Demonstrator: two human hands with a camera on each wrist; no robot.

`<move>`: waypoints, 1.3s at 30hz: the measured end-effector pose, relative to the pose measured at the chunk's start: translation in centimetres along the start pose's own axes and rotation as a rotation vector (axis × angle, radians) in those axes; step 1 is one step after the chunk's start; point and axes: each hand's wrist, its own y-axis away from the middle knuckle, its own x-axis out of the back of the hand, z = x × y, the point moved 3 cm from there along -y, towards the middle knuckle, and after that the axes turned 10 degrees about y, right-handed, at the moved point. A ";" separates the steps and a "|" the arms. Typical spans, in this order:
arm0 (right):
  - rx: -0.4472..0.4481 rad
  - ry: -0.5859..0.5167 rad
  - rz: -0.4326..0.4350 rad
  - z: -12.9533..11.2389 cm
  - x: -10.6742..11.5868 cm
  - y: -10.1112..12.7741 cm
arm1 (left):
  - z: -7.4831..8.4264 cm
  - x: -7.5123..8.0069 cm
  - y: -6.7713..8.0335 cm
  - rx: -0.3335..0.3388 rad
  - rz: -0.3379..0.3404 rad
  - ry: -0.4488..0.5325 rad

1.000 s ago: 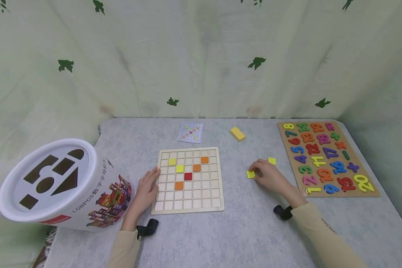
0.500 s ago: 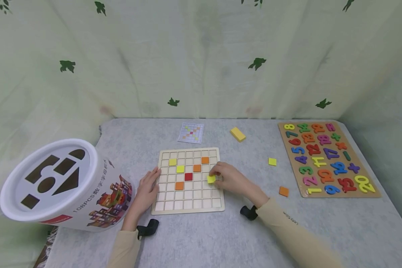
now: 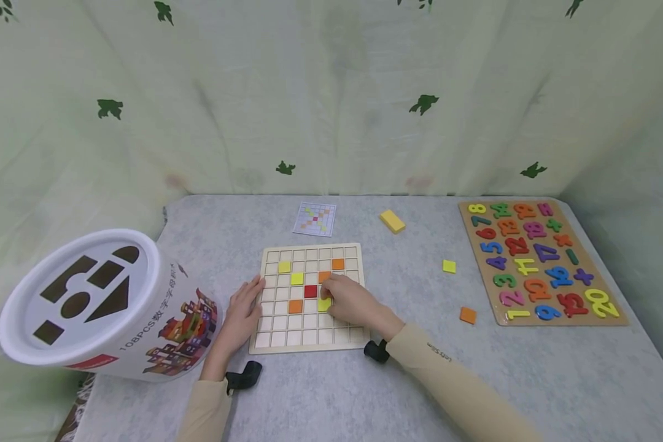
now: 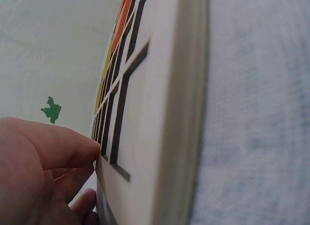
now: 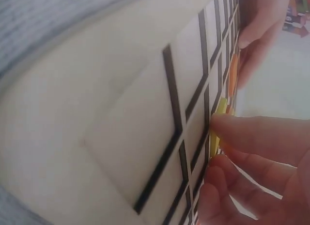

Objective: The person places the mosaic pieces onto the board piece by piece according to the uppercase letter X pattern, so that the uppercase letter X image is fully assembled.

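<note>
A square wooden grid board lies on the table in the head view. It carries yellow, orange and red tiles, among them a red tile near its middle. My right hand is over the board, pinching a yellow tile between thumb and fingers at a cell just right of and below the red one. Part of an orange tile is covered by that hand. At the board's left edge rests my left hand, its fingertips touching the frame; the left wrist view shows them against the rim.
Beyond the board lie a small pattern card and a yellow block. A loose yellow tile and a loose orange tile lie to the right, before a number puzzle board. A large white bucket stands at left.
My right hand has carried the yellow tile leftward from the table's right part to the board, uncovering the loose orange tile. The left hand has stayed at the board's edge.
</note>
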 end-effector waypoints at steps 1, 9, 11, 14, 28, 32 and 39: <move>-0.005 -0.006 -0.001 0.0 0.0 0.0 | 0.0 0.0 0.0 -0.002 0.001 0.000; -0.004 -0.085 0.011 1.4 1.3 1.2 | 0.0 -0.2 -0.3 0.011 -0.006 -0.007; -0.023 -0.126 0.044 2.5 2.1 2.3 | 0.0 -0.3 -0.3 0.011 -0.009 -0.009; -0.050 -0.165 0.111 4.7 3.5 4.5 | -0.2 -0.3 -0.2 0.006 -0.012 -0.010; -0.201 -0.113 0.229 15.3 6.0 17.5 | -0.2 0.0 -0.1 0.026 -0.015 -0.018; -0.215 -0.061 0.203 15.9 5.4 18.5 | -0.3 0.0 -0.2 0.022 -0.014 -0.021; -0.215 -0.025 0.209 15.8 4.5 18.1 | -0.4 0.0 -0.2 0.016 -0.015 -0.015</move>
